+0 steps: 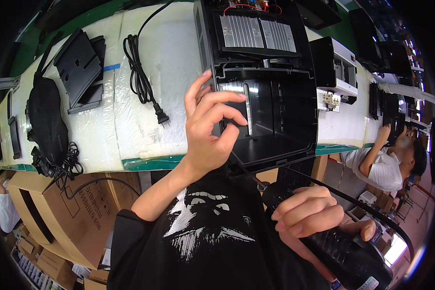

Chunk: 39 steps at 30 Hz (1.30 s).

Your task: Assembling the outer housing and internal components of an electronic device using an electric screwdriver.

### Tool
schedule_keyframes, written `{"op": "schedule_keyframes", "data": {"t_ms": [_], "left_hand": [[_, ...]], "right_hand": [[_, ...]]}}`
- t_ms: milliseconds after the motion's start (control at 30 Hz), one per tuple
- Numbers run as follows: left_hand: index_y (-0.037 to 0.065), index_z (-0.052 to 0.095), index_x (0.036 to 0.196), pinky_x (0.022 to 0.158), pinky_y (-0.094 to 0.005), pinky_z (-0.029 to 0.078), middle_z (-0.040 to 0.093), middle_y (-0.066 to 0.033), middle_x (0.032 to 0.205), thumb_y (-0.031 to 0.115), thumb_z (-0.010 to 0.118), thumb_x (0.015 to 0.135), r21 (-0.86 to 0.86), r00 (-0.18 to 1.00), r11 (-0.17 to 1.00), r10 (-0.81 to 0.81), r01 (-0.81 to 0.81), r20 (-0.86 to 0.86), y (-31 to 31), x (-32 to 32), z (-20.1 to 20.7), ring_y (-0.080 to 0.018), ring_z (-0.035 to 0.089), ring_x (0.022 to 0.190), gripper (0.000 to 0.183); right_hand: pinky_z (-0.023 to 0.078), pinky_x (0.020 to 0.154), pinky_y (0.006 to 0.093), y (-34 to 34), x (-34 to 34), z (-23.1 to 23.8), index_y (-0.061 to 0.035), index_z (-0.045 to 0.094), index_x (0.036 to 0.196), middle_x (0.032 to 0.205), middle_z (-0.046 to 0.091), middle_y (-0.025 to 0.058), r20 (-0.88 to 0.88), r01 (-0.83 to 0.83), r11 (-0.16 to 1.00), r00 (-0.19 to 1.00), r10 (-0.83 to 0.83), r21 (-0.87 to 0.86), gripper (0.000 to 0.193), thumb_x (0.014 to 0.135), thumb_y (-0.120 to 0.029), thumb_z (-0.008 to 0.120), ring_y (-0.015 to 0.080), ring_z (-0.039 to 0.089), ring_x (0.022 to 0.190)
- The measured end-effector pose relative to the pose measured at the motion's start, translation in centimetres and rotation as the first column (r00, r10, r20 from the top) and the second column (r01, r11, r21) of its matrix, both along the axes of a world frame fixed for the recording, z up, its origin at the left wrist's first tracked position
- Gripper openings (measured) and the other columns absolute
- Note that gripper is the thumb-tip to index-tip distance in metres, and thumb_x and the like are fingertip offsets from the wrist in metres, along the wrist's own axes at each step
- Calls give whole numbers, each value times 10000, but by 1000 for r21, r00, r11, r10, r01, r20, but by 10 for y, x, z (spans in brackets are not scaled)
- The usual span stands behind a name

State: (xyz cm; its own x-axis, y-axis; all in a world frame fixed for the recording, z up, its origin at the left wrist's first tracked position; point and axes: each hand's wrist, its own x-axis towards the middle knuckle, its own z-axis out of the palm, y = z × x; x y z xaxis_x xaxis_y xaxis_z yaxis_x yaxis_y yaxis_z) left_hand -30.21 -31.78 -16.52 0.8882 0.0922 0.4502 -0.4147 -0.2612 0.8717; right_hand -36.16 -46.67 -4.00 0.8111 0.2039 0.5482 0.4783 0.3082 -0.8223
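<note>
My right hand (309, 212) is wrapped round a thick black electric screwdriver (340, 256), whose thin shaft points up and left toward the housing. My left hand (210, 128) hovers at the left edge of an open black plastic housing (295, 116). Thumb and index finger are pinched together, the other fingers loosely bent; whatever lies between the fingertips is too small or hidden to make out. Two ribbed silver heat sinks (241, 33) sit in the housing's far part. Its near part is a deep black cavity with a shiny inner wall.
A coiled black power cord (139, 72), stacked dark panels (79, 67) and a black mesh bundle with cables (48, 116) lie left on the wrapped bench. A white-and-black unit (340, 70) stands right. Cardboard boxes (67, 212) are below left. A co-worker (386, 159) works far right.
</note>
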Motion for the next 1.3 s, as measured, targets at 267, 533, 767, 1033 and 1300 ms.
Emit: {"op": "schedule_keyframes", "data": {"t_ms": [267, 533, 767, 1033, 1300], "left_hand": [[102, 520, 620, 1011, -455, 285, 645, -19, 955, -99, 570, 624, -149, 999, 988, 35, -34, 6, -7, -2, -5, -351, 349, 1278, 207], [97, 519, 579, 972, -462, 338, 670, 2, 847, -107, 573, 614, -267, 996, 960, 87, -89, -19, -13, -3, -1, -356, 419, 1222, 214], [99, 515, 575, 968, -454, 342, 667, 2, 839, -109, 578, 607, -262, 994, 959, 111, -108, -3, -11, -3, -4, -356, 421, 1220, 220], [101, 497, 586, 1011, -456, 297, 656, -5, 880, -89, 573, 613, -221, 999, 975, 14, -21, -32, -4, 2, -4, -345, 376, 1258, 207], [95, 468, 594, 1088, -470, 183, 660, -81, 989, -104, 576, 576, -289, 963, 942, -222, 172, -153, 50, 5, 4, -391, 251, 1353, 226]], "right_hand": [[530, 617, 443, -3, 14, -3, 133, 570, 863, 791, 595, 267, -139, -300, 952, 947, 289, -66, 705, 765, -518, 318, 416, 592, 704], [524, 595, 437, -3, 23, -8, 138, 565, 846, 772, 589, 253, -241, -452, 886, 875, 420, -99, 595, 728, -422, 398, 408, 590, 680], [528, 624, 440, 7, 29, -16, 112, 551, 898, 774, 597, 252, -74, -369, 928, 928, 365, -51, 548, 757, -386, 373, 408, 596, 676], [523, 589, 464, 20, 22, -23, 70, 544, 949, 800, 609, 271, 75, -172, 951, 985, 157, 258, 522, 845, -391, 321, 409, 603, 661], [389, 439, 204, -136, 18, 67, 29, 358, 1111, 596, 417, -5, 122, -42, 801, 992, -39, 597, 468, 772, -120, 646, 103, 414, 393]]}}
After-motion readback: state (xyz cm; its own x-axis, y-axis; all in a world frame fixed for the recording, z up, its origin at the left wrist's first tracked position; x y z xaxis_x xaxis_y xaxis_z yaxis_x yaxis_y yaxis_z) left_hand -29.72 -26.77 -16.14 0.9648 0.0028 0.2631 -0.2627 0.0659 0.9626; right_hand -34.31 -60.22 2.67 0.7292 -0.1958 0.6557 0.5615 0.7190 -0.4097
